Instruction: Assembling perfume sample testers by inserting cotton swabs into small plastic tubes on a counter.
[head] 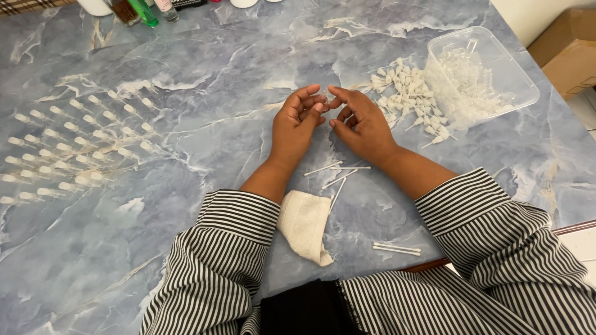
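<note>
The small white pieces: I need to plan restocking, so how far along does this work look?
Already done, it seems: rows of finished pieces laid out at left on the marble table. In hand: the left hand and right hand meet fingertip to fingertip over something too small to identify. Left: a loose white pile beside a clear plastic tray holding clear parts, plus thin white sticks.

Blue-grey marbled desk (186, 56) with white veins, evenly lit, faint glare. Beyond its far right corner, pale floor and a brown cardboard box (568, 49). Bottles (146, 9) along the far edge.
</note>
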